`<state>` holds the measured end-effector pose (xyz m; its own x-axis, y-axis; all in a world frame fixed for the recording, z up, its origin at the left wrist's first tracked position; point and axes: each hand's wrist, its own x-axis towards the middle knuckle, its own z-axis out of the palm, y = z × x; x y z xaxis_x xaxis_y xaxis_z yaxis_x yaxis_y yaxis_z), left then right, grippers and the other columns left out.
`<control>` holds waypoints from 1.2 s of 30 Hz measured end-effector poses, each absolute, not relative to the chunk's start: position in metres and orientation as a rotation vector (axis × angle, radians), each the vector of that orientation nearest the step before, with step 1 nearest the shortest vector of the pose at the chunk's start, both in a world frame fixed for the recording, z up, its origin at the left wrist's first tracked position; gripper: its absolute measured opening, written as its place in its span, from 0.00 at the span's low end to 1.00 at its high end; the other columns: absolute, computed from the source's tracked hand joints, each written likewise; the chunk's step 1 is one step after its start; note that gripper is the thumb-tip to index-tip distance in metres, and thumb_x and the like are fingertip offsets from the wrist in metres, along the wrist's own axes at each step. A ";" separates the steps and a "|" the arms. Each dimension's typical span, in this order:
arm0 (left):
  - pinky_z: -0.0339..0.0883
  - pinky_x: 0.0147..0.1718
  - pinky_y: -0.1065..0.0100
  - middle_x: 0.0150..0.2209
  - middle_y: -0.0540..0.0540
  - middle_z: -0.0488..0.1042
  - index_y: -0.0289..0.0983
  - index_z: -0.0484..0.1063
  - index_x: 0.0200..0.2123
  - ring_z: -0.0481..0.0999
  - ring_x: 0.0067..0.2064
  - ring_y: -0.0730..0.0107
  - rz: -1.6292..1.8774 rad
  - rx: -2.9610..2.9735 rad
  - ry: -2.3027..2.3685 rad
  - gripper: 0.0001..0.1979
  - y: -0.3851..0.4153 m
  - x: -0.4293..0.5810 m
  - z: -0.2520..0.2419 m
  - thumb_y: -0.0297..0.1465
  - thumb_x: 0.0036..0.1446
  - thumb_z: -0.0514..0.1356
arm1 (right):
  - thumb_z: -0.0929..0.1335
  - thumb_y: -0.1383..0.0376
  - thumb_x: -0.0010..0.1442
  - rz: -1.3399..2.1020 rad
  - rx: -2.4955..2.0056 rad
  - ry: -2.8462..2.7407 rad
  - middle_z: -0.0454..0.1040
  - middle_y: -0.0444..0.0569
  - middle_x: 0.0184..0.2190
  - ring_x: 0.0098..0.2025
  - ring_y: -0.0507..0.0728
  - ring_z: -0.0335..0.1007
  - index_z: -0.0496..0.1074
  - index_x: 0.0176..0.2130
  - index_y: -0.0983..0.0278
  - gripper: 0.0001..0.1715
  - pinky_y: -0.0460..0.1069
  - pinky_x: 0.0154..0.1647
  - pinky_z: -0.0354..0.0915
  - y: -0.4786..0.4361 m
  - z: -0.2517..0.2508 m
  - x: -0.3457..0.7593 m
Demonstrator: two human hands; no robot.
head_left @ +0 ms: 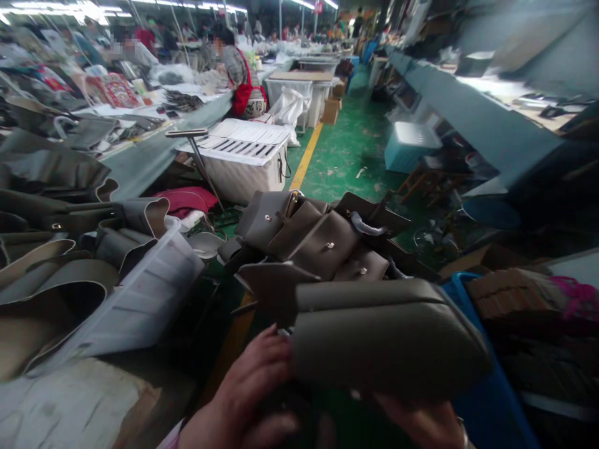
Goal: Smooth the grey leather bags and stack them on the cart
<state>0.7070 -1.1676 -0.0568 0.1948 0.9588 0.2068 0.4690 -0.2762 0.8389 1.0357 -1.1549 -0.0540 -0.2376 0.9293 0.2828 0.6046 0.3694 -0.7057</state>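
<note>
A dark olive-grey leather handbag point(384, 343) is tilted on its side in front of me, its smooth bottom panel turned towards my view. My right hand point(421, 418) grips it from below, with the fingers mostly hidden under it. At the bag's left end is my left hand point(253, 380), thumb apart from the stretched fingers, whose tips are at or close to the bag's edge. A small shiny piece by those fingertips is too blurred to name. Just beyond lies a heap of similar handbags point(322, 243) with small metal clasps, some handles wrapped in white.
A translucent plastic bin point(154, 299) full of leather bag pieces stands at left. To the right is a blue crate point(491, 374) beside brown stacked pieces point(515, 299). A white covered box point(243, 156) borders the green aisle point(346, 149). A person in a red apron point(243, 81) sits at a table.
</note>
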 end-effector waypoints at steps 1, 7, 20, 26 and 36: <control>0.65 0.51 0.55 0.46 0.41 0.71 0.40 0.73 0.43 0.69 0.51 0.55 1.030 1.879 1.303 0.17 -1.152 0.719 -0.069 0.42 0.56 0.56 | 0.43 0.65 0.67 0.615 -1.341 -1.840 0.77 0.48 0.33 0.30 0.49 0.74 0.73 0.39 0.66 0.35 0.43 0.25 0.71 -1.148 -0.057 1.049; 0.43 0.60 0.44 0.56 0.37 0.63 0.35 0.64 0.55 0.56 0.61 0.51 0.672 2.387 1.586 0.24 -1.064 0.780 -0.175 0.29 0.54 0.58 | 0.72 0.56 0.48 0.544 -1.440 -1.390 0.74 0.57 0.41 0.42 0.64 0.72 0.64 0.52 0.66 0.34 0.64 0.45 0.69 -1.111 -0.091 1.061; 0.48 0.56 0.41 0.58 0.38 0.62 0.38 0.67 0.53 0.52 0.62 0.47 0.099 2.539 1.345 0.21 -1.069 0.740 -0.233 0.26 0.55 0.55 | 0.68 0.65 0.45 0.046 -1.283 -2.115 0.58 0.64 0.54 0.54 0.67 0.57 0.36 0.65 0.72 0.57 0.61 0.52 0.64 -1.065 -0.145 0.988; 0.37 0.61 0.45 0.56 0.42 0.65 0.39 0.65 0.55 0.53 0.62 0.54 0.420 2.481 1.493 0.21 -1.086 0.736 -0.230 0.26 0.58 0.53 | 0.67 0.66 0.47 -0.161 -1.318 -2.161 0.58 0.65 0.53 0.54 0.68 0.55 0.35 0.65 0.74 0.56 0.62 0.52 0.62 -1.049 -0.184 0.965; 0.49 0.61 0.52 0.59 0.40 0.59 0.36 0.62 0.56 0.49 0.64 0.57 0.835 2.261 1.695 0.22 -1.113 0.728 -0.249 0.26 0.56 0.53 | 0.68 0.63 0.52 -0.384 -1.407 -2.046 0.59 0.66 0.52 0.53 0.68 0.57 0.35 0.65 0.72 0.54 0.62 0.50 0.60 -1.057 -0.202 0.965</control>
